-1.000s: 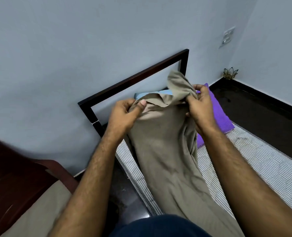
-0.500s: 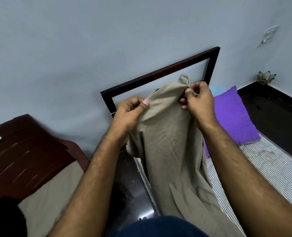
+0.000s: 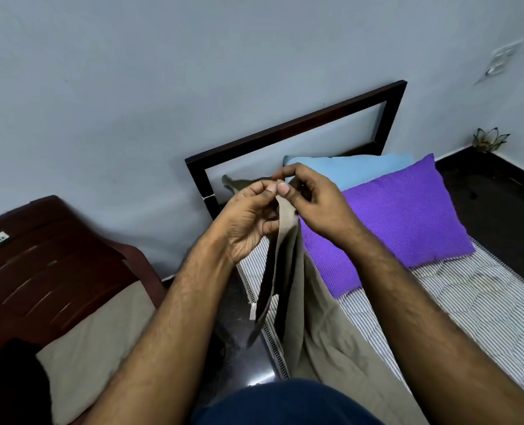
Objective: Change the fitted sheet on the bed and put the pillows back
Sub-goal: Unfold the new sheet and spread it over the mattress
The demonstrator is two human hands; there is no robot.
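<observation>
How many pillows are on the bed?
2: a purple pillow lying on the striped mattress, and a blue pillow behind it against the headboard.

Two hands, left hand (image 3: 250, 217) and right hand (image 3: 314, 199), both pinching one beige sheet (image 3: 312, 317); two pillows, one purple pillow (image 3: 404, 222) and one light blue pillow (image 3: 349, 168) just behind it; one striped mattress (image 3: 469, 305); one dark headboard frame (image 3: 297, 127); one brown plastic chair (image 3: 49, 253) bearing one beige cushion (image 3: 98, 338); one wall socket (image 3: 499, 61), blurred; one small lotus-shaped ornament (image 3: 490, 139) on the floor.
</observation>
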